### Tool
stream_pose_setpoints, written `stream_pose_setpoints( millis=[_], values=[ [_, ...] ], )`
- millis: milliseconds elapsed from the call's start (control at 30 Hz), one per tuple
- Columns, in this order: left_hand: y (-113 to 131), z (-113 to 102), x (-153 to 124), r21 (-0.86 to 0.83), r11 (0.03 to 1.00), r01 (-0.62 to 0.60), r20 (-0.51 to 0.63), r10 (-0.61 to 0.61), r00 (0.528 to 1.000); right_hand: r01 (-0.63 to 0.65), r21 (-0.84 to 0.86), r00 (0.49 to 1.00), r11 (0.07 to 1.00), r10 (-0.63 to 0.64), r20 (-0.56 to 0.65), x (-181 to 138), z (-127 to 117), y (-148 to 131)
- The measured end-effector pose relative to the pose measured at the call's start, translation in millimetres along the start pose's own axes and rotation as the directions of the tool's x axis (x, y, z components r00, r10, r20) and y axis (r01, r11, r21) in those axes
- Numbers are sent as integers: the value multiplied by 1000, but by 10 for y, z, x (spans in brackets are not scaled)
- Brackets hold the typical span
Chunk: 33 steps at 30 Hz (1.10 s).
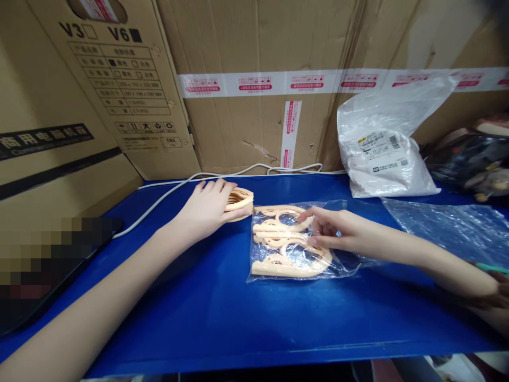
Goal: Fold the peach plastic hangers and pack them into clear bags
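My left hand (210,204) is closed around a stack of cream, curved folding hangers (242,199), its fingers over the top and thumb along the near side. To the right, a clear plastic bag (345,268) lies flat on the blue table, with more cream hangers (292,273) of the same kind inside, in a row with round openings. The held stack is close to the bag's left edge. My right hand (332,228) rests on the bag's right part, thumb and index finger apart over the hangers, other fingers curled.
Cardboard boxes (254,42) line the back of the blue table (222,313). A white cable (167,193) runs along them. At the back right stands a white plastic package (377,154), with clear plastic film (445,223) before it. A dark flat device (59,276) lies left.
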<state>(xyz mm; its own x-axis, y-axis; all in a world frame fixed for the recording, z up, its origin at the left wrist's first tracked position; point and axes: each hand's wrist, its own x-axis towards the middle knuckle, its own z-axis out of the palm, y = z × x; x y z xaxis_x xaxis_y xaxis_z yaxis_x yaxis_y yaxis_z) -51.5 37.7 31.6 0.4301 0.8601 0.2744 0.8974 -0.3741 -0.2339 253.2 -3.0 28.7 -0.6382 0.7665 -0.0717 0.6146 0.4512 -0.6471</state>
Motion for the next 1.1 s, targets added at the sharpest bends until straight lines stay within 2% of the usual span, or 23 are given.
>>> stream_pose_setpoints(
  millis=[233,333,567,767,867,1000,1100],
  values=[
    [-4,11,-5,-18,1000,0,-12,0,1000,13,-9,1000,1000,-13,10,5,8,-26],
    [-3,14,-5,-14,1000,2,-17,-3,1000,24,3,999,1000,-23,-40,21,21,-27],
    [-22,34,10,-17,1000,16,-10,-17,1000,47,238,987,970,-9,-160,34,34,-78],
    [-24,34,10,-41,998,46,-30,-47,998,62,303,972,951,11,-235,18,8,-122],
    [-16,27,11,-51,997,53,-32,-54,998,26,246,977,969,28,-213,20,-19,-59],
    [-3,20,11,-61,997,52,-45,-55,997,-66,139,993,988,79,-85,23,-60,67],
    [9,14,5,-64,996,61,-50,-64,997,-102,113,993,988,108,-54,16,-86,102]
  ],
)
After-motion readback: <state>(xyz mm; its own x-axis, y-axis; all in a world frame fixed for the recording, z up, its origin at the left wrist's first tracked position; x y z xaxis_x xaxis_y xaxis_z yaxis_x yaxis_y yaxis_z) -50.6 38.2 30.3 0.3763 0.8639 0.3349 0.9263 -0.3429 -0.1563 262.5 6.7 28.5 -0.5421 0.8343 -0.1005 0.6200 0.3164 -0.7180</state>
